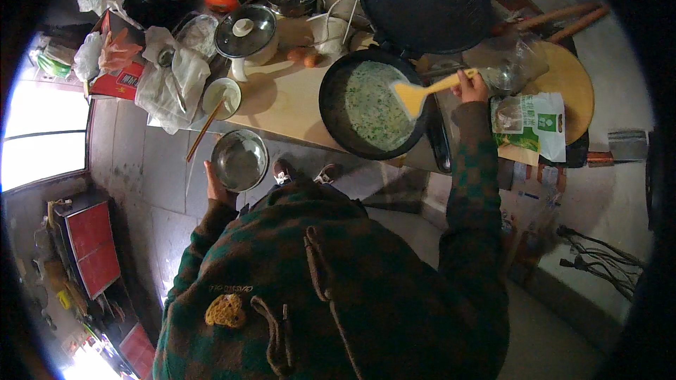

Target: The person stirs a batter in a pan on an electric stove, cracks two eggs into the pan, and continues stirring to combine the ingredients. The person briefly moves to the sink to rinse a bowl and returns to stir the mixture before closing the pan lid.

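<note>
My right hand (473, 89) grips the handle of a yellow spatula (417, 95), whose blade hovers over the right side of a round black griddle pan (331, 98). A pale batter with green flecks (370, 105) covers the pan's floor. The pan's ridged black lid (426, 3) stands raised behind it. My left hand (217, 186) holds a steel bowl (240, 160) by its rim, off the front edge of the wooden table (285, 102). The bowl looks almost empty.
A white bowl with chopsticks (222, 97) sits near the table edge. Behind it stand a lidded white pot (246, 34), two eggs (304, 56), crumpled plastic bags (169, 81) and a red box (116, 81). A green-and-white food bag (531, 123) lies on a round wooden board (572, 84).
</note>
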A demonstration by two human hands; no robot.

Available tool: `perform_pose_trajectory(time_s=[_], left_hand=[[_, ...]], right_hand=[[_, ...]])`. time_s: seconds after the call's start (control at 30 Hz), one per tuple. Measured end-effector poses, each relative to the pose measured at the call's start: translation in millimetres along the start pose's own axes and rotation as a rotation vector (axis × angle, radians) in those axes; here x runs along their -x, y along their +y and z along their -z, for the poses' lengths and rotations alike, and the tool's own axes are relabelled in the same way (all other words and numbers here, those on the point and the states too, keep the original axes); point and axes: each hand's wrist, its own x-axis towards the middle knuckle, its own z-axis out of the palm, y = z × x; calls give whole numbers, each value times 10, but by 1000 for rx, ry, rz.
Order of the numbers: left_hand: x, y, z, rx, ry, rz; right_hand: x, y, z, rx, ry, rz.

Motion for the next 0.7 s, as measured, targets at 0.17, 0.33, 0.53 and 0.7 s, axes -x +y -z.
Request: perform_pose_trajectory(time_s=[0.17, 0.33, 0.53, 0.7], left_hand=[[35, 17, -39, -4, 33, -9], [57, 6, -3, 14, 29, -26], [90, 13, 23, 4, 77, -8], [58, 15, 2, -7, 141, 34]], right_hand=[[332, -831, -417, -129, -323, 164], [833, -1198, -621, 442, -501, 529], [1283, -1038, -568, 698, -673, 872], [1243, -637, -478, 639, -728, 790]])
